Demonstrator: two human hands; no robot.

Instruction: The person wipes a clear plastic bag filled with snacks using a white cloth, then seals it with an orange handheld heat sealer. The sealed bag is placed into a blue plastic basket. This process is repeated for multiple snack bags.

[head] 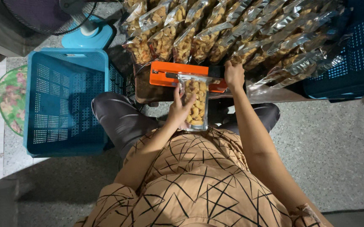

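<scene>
My left hand [179, 110] holds a clear pouch of yellow snacks [195, 103] by its left side. The pouch's top lies under the arm of an orange heat sealer [165, 74] on a low stand. My right hand [234, 75] presses down on the right end of the sealer arm, fingers closed over it. Beyond the sealer lies a heap of several filled snack pouches [232, 33] with silvery backs.
An empty blue plastic crate [66, 103] stands at the left by my knee. A blue-based fan [81, 25] stands behind it. Another blue crate [350, 63] sits at the right under the pouches. A floral mat [11, 98] lies at far left.
</scene>
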